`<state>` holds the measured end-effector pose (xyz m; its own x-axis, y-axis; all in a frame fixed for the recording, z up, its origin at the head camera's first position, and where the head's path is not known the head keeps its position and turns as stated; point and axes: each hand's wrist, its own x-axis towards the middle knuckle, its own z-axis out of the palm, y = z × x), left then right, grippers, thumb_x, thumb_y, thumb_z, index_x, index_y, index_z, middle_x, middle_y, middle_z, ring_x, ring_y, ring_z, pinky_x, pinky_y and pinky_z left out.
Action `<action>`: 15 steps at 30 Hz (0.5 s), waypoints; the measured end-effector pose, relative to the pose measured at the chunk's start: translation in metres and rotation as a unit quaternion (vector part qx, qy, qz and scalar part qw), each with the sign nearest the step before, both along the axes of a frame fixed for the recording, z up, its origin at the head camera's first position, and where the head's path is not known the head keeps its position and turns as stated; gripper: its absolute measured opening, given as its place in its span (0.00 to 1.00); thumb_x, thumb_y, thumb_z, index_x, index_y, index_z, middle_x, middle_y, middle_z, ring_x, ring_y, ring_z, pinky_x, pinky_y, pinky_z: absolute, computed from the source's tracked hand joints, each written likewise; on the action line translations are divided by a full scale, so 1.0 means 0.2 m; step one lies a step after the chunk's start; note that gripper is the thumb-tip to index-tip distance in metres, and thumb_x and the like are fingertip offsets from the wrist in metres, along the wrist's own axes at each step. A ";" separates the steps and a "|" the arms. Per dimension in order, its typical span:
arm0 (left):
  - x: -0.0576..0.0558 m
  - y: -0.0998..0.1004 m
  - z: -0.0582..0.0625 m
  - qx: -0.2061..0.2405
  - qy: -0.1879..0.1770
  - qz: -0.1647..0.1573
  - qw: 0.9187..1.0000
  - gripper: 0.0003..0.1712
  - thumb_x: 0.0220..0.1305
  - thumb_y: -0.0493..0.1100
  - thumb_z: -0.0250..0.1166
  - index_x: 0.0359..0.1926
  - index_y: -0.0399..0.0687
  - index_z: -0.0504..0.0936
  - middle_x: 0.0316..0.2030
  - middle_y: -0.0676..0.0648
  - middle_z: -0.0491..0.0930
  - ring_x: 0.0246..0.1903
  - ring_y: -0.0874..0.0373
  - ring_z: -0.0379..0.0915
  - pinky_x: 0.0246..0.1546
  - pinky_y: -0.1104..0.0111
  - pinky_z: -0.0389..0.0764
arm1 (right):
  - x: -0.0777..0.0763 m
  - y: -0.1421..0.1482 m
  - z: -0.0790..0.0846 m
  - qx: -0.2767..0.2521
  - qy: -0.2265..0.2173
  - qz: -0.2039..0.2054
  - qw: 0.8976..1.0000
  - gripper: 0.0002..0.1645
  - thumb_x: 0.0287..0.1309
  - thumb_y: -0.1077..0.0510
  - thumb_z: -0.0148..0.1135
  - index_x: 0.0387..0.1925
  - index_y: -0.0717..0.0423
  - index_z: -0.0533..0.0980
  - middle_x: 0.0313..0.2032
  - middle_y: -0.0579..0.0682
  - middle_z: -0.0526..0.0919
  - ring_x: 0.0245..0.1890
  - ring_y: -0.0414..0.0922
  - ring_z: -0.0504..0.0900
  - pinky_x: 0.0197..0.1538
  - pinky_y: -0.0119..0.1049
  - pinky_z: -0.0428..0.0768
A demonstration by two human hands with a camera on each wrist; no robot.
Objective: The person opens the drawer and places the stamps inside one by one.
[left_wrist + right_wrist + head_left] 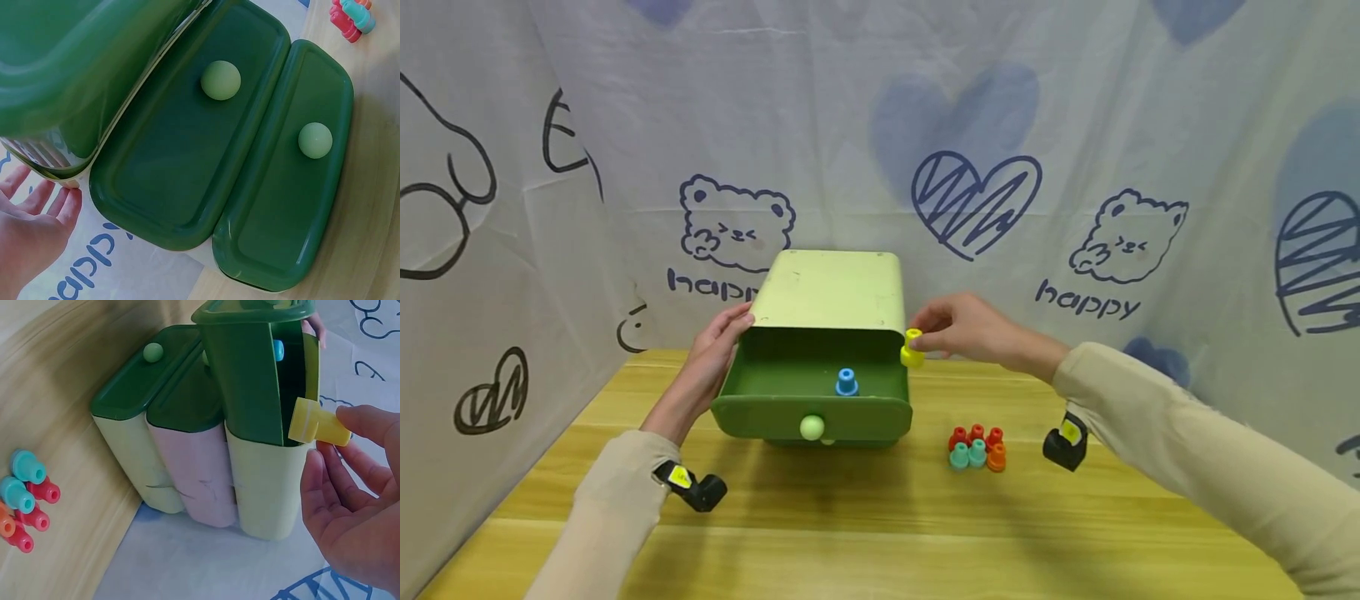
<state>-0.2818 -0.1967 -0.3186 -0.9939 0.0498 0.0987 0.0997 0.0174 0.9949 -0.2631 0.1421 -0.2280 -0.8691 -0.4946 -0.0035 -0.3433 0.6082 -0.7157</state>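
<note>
A drawer unit with a pale top stands on the table, its uppermost green drawer pulled out. Inside that drawer is a blue peg-shaped piece. My left hand rests against the unit's left side; in the left wrist view its fingertips touch the edge by the top drawer. Between thumb and fingers my right hand pinches a yellow peg-shaped piece beside the open drawer's right wall. The lower two drawers show closed in the left wrist view, each with a round knob.
Right of the unit, on the wooden table, several pieces stand grouped: red pieces, teal pieces and an orange piece. A printed cloth hangs behind and along the sides.
</note>
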 end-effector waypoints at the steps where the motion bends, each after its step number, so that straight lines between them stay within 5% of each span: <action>1: 0.00 0.00 0.00 -0.001 0.000 0.000 1.000 0.38 0.72 0.54 0.52 0.74 0.41 0.52 0.70 0.38 0.56 0.63 0.52 0.58 0.53 0.75 0.71 | 0.00 -0.01 0.00 -0.002 0.002 0.001 1.000 0.14 0.60 0.58 0.66 0.44 0.62 0.80 0.38 0.51 0.84 0.39 0.50 0.79 0.40 0.38 0.82; 15: 0.01 0.00 0.01 -0.001 -0.007 -0.006 1.000 0.39 0.72 0.55 0.52 0.75 0.43 0.50 0.70 0.39 0.54 0.60 0.53 0.61 0.50 0.75 0.74 | 0.00 -0.19 -0.05 0.024 0.062 0.038 0.997 0.13 0.57 0.61 0.68 0.42 0.65 0.81 0.38 0.52 0.85 0.40 0.46 0.82 0.47 0.35 0.80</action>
